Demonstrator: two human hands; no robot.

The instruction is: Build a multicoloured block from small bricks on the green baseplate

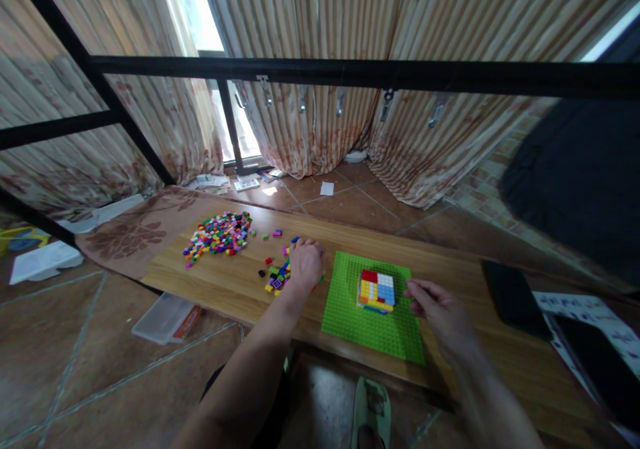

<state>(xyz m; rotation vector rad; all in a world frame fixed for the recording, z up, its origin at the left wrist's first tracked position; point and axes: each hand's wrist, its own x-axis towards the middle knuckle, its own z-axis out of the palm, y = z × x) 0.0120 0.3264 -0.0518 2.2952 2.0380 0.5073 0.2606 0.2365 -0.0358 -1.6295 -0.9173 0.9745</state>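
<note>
Nearest, a sandal [383, 395] shows below the edge of the wooden table [233, 279]. The right hand [443, 307] reaches in from the lower right, fingers curled, thumb and index tips drawn together by the right edge of the green baseplate [345, 319]; whether they pinch a brick, I cannot tell. On that plate sits 1 multicoloured brick block [376, 289]. The left hand [307, 263] stretches farther forward, palm down over the small brick cluster [278, 278], fingertips hidden, its grip impossible to tell. Farther left lies the large brick pile [223, 233]; behind hang striped curtains [310, 22].
</note>
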